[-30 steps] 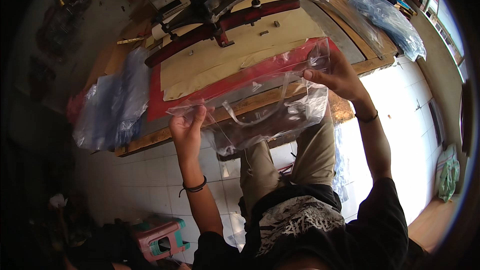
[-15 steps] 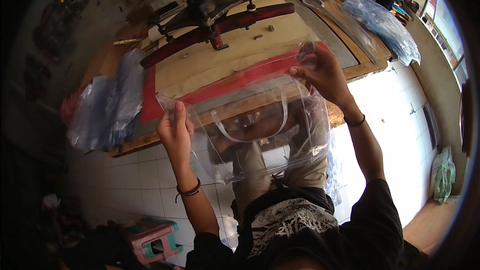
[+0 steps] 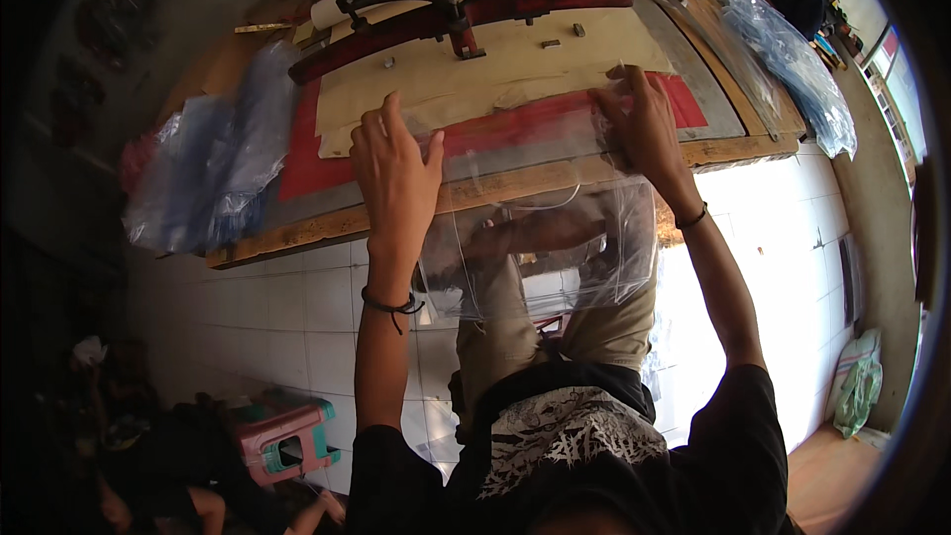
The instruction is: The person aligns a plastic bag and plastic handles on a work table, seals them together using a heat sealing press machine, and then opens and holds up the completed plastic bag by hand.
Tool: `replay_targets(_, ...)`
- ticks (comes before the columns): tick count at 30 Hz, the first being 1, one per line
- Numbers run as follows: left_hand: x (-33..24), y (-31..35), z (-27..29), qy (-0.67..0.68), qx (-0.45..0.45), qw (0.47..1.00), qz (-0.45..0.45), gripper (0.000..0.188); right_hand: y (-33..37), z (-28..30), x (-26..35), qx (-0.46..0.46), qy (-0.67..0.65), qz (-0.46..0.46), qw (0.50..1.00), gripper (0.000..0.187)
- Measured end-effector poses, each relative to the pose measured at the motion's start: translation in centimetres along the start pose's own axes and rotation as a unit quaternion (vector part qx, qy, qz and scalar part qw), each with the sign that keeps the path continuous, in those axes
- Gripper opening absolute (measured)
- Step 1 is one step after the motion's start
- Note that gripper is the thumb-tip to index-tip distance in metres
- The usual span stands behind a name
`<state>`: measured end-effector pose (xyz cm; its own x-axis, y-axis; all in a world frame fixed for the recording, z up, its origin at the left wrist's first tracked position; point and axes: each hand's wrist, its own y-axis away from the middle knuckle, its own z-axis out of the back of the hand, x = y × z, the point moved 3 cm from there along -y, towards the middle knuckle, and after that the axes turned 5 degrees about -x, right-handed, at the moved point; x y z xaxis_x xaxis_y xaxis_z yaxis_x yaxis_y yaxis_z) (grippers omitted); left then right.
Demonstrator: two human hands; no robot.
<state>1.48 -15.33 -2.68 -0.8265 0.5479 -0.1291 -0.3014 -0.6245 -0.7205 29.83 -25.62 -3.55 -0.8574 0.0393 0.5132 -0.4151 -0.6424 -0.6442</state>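
Observation:
A clear plastic bag (image 3: 535, 282) with a thin clear handle hangs over the table's front edge in front of my legs. Its upper part lies across a red sheet (image 3: 327, 178). My left hand (image 3: 396, 163) is open at the bag's left side, fingers stretched and thumb apart, holding nothing. At the upper right corner of the bag, my right hand (image 3: 642, 129) touches the plastic, fingertips apart and slightly blurred. A cream sheet (image 3: 446, 79) lies beyond, under the dark red curved bar (image 3: 386, 40) of a press.
Folded blue-tinted plastic (image 3: 213, 173) hangs over the table's left end. More clear plastic (image 3: 792, 64) lies at the far right. Small metal blocks (image 3: 551, 44) rest on the cream sheet. The wooden table edge (image 3: 297, 238) runs before me. A pink and green stool (image 3: 287, 441) stands lower left.
My left hand has let go of the bag's left corner and moved right and up, its fingers opening. My right hand has loosened its pinch. The bag's top has come down onto the red sheet.

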Motion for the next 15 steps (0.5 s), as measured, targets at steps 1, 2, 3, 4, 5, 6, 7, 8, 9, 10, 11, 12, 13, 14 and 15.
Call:
replay_targets(1,-1.5,-0.3,0.7,0.072,0.031,0.995,-0.056,0.053,0.2,0.3,0.5,-0.065,0.069,0.092,0.991,0.042)
replay_targets(2,-2.6,-0.3,0.9,0.145,0.06,0.981,-0.111,0.057,0.3,0.2,0.0,-0.007,0.061,0.023,0.998,0.047)
replay_targets(3,-2.8,0.2,0.0,0.15,0.065,0.98,-0.11,0.057,0.4,0.2,0.0,-0.004,0.066,0.019,0.998,0.047)
replay_targets(4,-3.2,0.8,-1.2,0.125,0.124,0.972,-0.154,0.055,0.4,0.2,0.4,-0.022,0.088,0.051,0.995,0.048)
replay_targets(5,-3.6,1.4,-2.2,0.099,0.182,0.958,-0.198,0.054,0.3,0.3,1.0,-0.04,0.11,0.082,0.99,0.05)
replay_targets(6,-3.3,1.7,-2.5,0.103,0.184,0.957,-0.2,0.054,0.0,0.1,1.7,-0.03,0.128,0.13,0.983,0.056)
replay_targets(7,-3.2,1.7,-2.6,0.123,0.195,0.955,-0.187,0.051,-0.2,0.4,2.6,-0.031,0.135,0.125,0.982,0.056)
replay_targets(8,-2.9,1.6,-2.6,0.14,0.206,0.953,-0.174,0.049,0.0,0.3,4.5,0.017,0.176,0.216,0.96,0.055)
replay_targets(9,-2.9,1.6,-2.7,0.142,0.208,0.951,-0.179,0.049,0.4,-0.3,6.1,0.066,0.213,0.305,0.926,0.056)
replay_targets(10,-3.2,1.6,-3.1,0.138,0.212,0.95,-0.185,0.05,1.1,-1.2,6.5,0.066,0.22,0.299,0.926,0.056)
replay_targets(11,-3.4,1.5,-3.2,0.132,0.215,0.948,-0.192,0.05,2.1,-2.9,6.8,0.166,0.144,0.277,0.935,0.058)
replay_targets(12,-3.6,1.4,-3.3,0.136,0.216,0.946,-0.198,0.05,2.9,-3.9,6.7,0.263,0.065,0.25,0.93,0.063)
replay_targets(13,-3.3,1.6,-3.3,0.124,0.225,0.947,-0.194,0.051,2.7,-4.1,6.3,0.263,0.065,0.248,0.93,0.063)
replay_targets(14,-3.1,1.7,-3.3,0.112,0.234,0.947,-0.19,0.051,2.3,-4.2,5.8,0.264,0.048,0.26,0.928,0.066)
replay_targets(15,-2.7,1.7,-3.0,0.114,0.236,0.946,-0.19,0.051,2.2,-4.2,5.4,0.266,0.032,0.271,0.924,0.071)
